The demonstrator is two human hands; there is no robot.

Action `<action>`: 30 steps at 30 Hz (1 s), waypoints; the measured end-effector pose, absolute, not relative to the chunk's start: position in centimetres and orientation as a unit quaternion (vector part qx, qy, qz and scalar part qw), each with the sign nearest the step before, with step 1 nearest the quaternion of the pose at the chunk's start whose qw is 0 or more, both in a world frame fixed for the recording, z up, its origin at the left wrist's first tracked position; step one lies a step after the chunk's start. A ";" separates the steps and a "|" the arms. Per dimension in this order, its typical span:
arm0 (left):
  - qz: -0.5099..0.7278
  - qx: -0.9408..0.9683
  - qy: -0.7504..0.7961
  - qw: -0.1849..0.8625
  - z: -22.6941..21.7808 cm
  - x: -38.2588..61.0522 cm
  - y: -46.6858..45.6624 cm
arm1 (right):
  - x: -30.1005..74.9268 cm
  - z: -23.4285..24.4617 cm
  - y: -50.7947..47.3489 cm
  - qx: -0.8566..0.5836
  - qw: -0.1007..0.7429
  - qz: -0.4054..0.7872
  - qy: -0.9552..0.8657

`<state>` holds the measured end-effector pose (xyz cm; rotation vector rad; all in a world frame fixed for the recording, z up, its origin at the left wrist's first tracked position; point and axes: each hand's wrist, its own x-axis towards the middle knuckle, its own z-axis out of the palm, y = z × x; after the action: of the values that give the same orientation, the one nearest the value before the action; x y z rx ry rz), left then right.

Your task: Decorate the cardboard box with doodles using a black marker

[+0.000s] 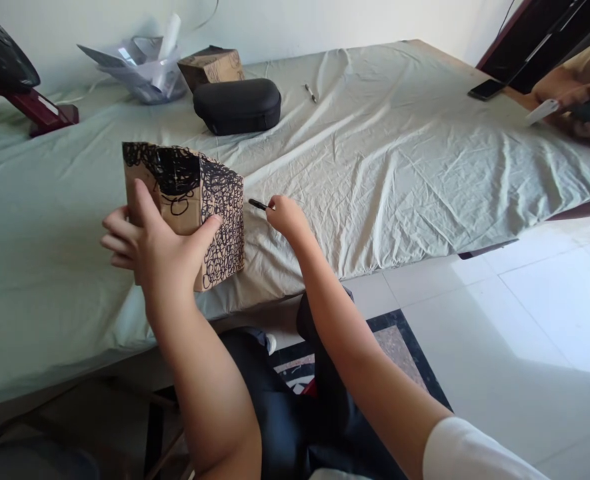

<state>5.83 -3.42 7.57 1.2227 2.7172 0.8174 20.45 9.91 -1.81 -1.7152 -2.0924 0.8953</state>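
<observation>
My left hand (157, 250) grips a small cardboard box (195, 200) covered in black scribbles, holding it upright at the near edge of the cloth-covered table (375, 153). Thumb and fingers wrap its lower front and left side. My right hand (285, 217) is closed in a pinch on a black pen (257, 205), whose tip points left toward the box's scribbled right face, a little apart from it.
A black zip case (237, 105), a second cardboard box (211, 67) and a crumpled plastic bag (142, 67) lie at the table's back. A small pen (311, 93) rests mid-table. Another person's hands (582, 107) hold things at the far right, near a phone (485, 89).
</observation>
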 end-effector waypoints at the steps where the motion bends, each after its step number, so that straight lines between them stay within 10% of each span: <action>1: 0.263 0.394 0.880 0.027 7.6 5.9 -3.4 | 20.6 -1.7 10.0 -0.587 0.160 0.318 -0.727; 19: 0.243 0.399 0.883 0.035 8.0 6.2 -3.7 | 24.4 2.1 8.2 -0.537 0.253 0.420 -0.686; 30: 0.268 0.378 0.884 -0.069 6.5 9.8 -2.8 | 23.0 3.2 7.3 -0.241 0.495 0.443 -0.707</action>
<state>9.82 -2.82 6.49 1.2424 2.9041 0.8806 23.05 7.27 3.19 -0.5846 -1.7142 1.0745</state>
